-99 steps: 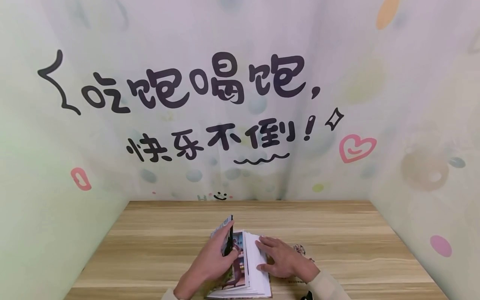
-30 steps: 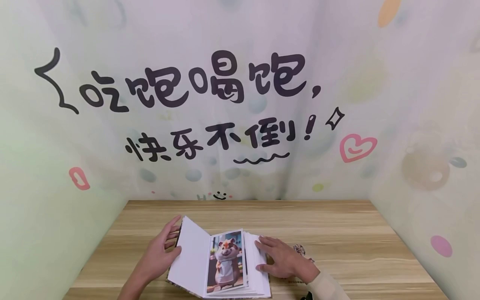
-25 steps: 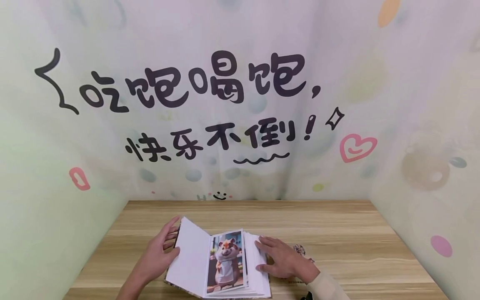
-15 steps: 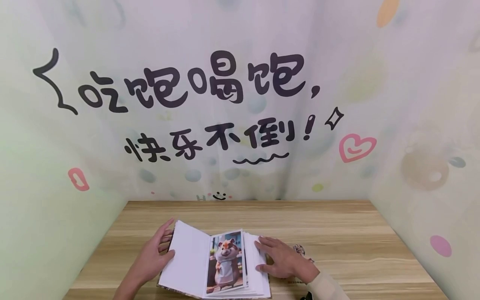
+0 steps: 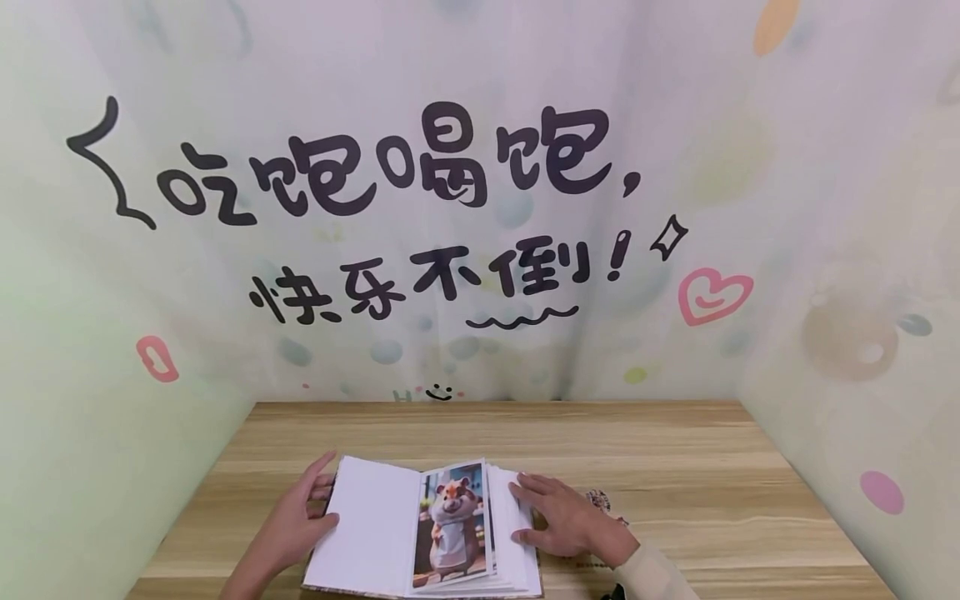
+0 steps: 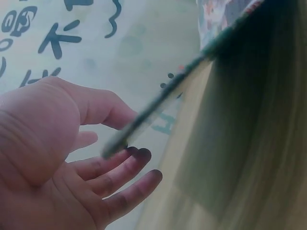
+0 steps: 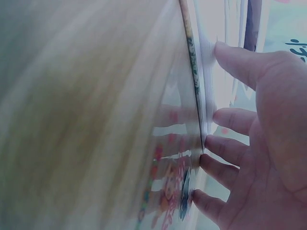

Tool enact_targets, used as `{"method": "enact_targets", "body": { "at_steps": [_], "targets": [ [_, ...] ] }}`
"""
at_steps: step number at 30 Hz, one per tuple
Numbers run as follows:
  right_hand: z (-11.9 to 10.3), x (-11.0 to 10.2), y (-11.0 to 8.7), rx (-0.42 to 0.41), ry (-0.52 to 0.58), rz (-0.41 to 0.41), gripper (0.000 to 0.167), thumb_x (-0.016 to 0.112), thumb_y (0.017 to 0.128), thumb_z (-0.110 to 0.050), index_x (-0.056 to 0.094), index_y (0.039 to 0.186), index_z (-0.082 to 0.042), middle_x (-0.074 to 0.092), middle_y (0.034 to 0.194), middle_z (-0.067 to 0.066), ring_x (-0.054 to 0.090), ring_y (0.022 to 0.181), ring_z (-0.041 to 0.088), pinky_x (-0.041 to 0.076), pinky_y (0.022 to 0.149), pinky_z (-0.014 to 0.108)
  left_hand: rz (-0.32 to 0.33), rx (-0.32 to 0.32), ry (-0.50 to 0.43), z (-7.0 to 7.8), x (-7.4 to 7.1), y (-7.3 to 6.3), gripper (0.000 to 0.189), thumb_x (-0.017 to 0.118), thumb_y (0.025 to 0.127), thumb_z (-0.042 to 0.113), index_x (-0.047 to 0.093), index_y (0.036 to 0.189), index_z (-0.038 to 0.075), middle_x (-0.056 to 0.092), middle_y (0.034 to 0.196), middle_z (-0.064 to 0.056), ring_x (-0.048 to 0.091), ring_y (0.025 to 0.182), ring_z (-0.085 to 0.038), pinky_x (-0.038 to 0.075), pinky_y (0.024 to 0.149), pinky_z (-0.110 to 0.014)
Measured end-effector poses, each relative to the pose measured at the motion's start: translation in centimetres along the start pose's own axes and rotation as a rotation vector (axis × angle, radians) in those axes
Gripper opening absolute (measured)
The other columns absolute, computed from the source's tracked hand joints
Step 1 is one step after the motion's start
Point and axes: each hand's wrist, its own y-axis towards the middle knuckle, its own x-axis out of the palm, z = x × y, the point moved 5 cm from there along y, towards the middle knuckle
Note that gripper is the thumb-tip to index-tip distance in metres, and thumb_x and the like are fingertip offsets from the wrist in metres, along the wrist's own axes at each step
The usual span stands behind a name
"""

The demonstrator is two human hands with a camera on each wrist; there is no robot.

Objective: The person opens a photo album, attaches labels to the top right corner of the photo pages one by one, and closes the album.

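A small photo album [image 5: 363, 529] lies opened on the table in front of me. Its first leaf bears a picture of a hamster in an apron [image 5: 452, 533]. My left hand [image 5: 288, 523] holds the left edge of the front cover, thumb on the white inner side and fingers behind. In the left wrist view that cover [image 6: 163, 98] is tilted, raised off the table. On the right, my right hand [image 5: 561, 517] rests with spread, fairly straight fingers on the white margin of the pages. The right wrist view has its fingertips along the album's edge [image 7: 193, 62].
Beside my right wrist lies a small round patterned piece [image 5: 598, 500], partly hidden by the hand. A dark object [image 5: 617, 592] shows at the bottom edge by the sleeve. The wooden table [image 5: 720, 467] meets a printed cloth wall [image 5: 480, 358] at the back.
My left hand has swung the front cover from nearly upright over to the left and lowered it, revealing the hamster picture. The right hand has stayed on the pages.
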Motion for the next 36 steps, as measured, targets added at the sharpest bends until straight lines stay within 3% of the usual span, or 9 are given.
{"method": "enact_targets", "body": {
  "at_steps": [16,36],
  "targets": [
    [0.0,-0.1,0.1,-0.002,-0.006,0.012,0.076,0.054,0.093,-0.062,0.038,0.153,-0.018,0.034,0.159,0.008,0.033,0.145,0.034,0.031,0.114,0.056,-0.027,-0.106,0.032,-3.0,0.6,-0.1,0.083,0.073,0.078,-0.007,0.034,0.151,0.002,0.058,0.131,-0.025,0.063,0.103,-0.025,0.055,0.076,-0.027],
    [0.0,-0.1,0.0,-0.011,0.041,0.044,0.077,0.055,0.094,-0.059,0.034,0.155,-0.017,0.033,0.159,0.015,0.035,0.142,0.038,0.032,0.112,0.057,-0.042,-0.105,0.115,-3.6,1.1,-0.4,0.085,0.078,0.075,-0.002,0.036,0.15,0.002,0.06,0.132,-0.021,0.061,0.108,-0.026,0.054,0.085,-0.036]
  ]
}}
